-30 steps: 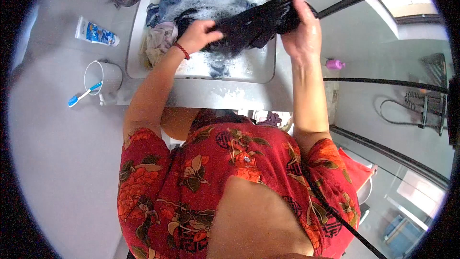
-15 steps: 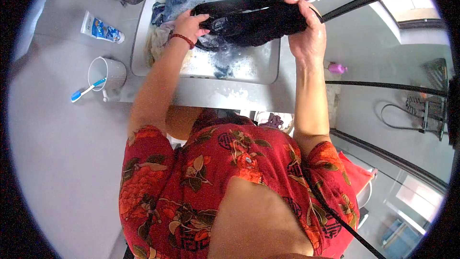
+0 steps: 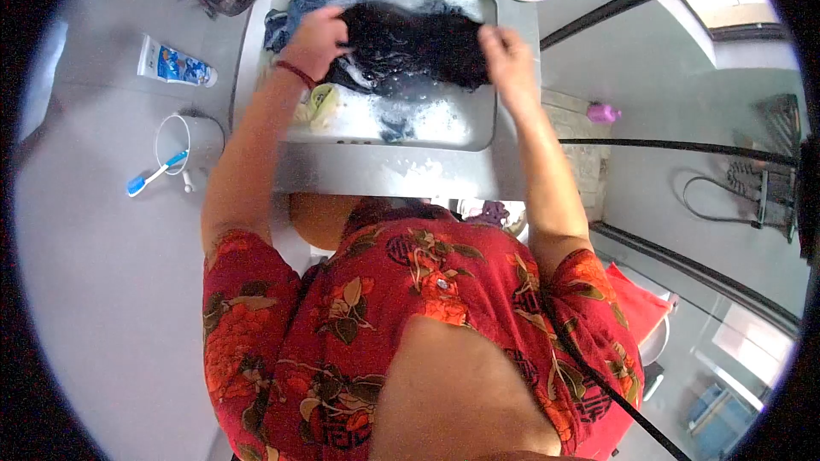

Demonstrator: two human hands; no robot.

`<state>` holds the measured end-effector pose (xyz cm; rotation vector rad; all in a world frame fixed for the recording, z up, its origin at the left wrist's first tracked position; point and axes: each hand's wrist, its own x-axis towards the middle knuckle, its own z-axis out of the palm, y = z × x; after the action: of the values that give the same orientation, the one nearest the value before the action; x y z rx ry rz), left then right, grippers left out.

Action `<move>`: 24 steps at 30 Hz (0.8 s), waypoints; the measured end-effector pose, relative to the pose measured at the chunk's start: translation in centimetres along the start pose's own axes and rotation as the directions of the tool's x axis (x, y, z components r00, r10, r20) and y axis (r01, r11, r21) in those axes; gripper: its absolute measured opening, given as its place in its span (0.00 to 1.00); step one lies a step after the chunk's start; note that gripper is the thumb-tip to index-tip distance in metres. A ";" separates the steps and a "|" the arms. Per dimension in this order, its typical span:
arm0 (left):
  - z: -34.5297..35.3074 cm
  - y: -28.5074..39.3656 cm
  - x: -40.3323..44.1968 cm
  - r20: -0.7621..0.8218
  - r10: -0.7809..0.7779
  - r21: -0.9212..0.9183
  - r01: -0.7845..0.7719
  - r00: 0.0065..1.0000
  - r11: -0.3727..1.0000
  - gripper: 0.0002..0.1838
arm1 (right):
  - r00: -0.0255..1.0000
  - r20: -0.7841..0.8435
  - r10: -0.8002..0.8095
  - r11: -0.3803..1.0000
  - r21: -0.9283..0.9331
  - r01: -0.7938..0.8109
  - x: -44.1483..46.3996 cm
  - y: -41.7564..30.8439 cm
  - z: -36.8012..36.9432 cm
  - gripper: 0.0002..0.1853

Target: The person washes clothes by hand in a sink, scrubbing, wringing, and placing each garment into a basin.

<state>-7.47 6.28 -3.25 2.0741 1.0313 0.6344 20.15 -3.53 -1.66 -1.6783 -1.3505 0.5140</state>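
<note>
L hand (image 3: pixel 318 44) & R hand (image 3: pixel 511 61) each pinch 1 side of the black cloth (image 3: pixel 418 44), prob. so it stays spread btwn them w/ drips caught by the sink (image 3: pixel 427 138) below.

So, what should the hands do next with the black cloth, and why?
Maybe press the black cloth gently down into the soapy water. It lies spread out low in the sink, with foam around it, and the left hand and right hand are at opposite ends.
</note>
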 end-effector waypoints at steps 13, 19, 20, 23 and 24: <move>14.2 1.6 0.2 0.255 -0.168 0.691 -0.058 0.952 0.721 0.16 | 0.707 0.676 0.208 0.517 -0.690 0.507 -3.9 4.2 8.7 0.14; 12.6 -0.5 2.2 0.400 -0.229 0.559 -0.039 0.887 0.828 0.12 | 0.831 0.529 0.172 0.943 -0.331 0.016 -1.0 3.3 4.7 0.19; 11.7 -1.0 2.4 0.463 -0.166 0.494 -0.099 0.871 0.864 0.14 | 0.894 0.423 0.147 0.987 -0.125 -0.103 -0.5 2.7 3.6 0.20; 7.6 0.3 2.9 0.407 -0.083 0.227 -0.012 0.910 0.974 0.19 | 0.942 0.270 0.201 0.958 0.144 -0.246 0.5 1.0 1.3 0.17; 6.1 1.1 2.9 0.247 0.043 0.207 -0.097 0.968 0.974 0.21 | 0.944 0.232 0.235 0.920 0.261 -0.293 0.5 0.6 0.9 0.17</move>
<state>-1.14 5.86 -5.79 2.3199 0.9233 0.3017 19.92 -2.69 -2.49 -1.6002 -1.1191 1.0128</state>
